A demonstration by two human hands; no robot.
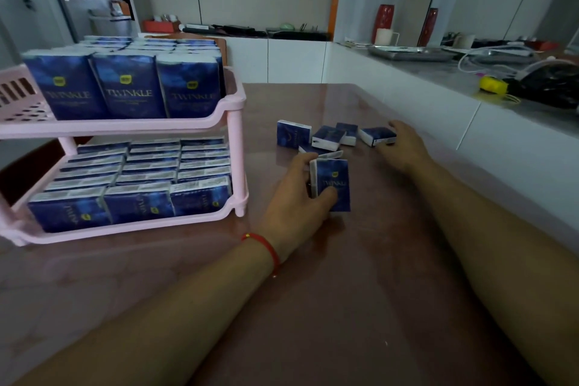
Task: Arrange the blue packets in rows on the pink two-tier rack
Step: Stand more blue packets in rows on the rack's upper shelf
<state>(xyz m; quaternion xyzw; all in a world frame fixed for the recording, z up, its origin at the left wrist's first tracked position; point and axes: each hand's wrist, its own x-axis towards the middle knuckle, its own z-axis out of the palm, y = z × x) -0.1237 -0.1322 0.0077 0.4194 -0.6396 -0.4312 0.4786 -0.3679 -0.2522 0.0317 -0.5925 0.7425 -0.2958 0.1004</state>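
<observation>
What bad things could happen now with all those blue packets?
1. The left hand grips a few packets at once; one might slip out.
2. The right hand reaches the far packet in the loose pile; it could knock others away.
3. The pink rack looks nearly full, so squeezing more in may topple a row.

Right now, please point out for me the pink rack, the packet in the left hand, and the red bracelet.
pink rack (234, 147): head view, on its front right post.
held packet (336, 178): head view, on its blue front face.
red bracelet (270, 248): head view, on the band at the left wrist.
</observation>
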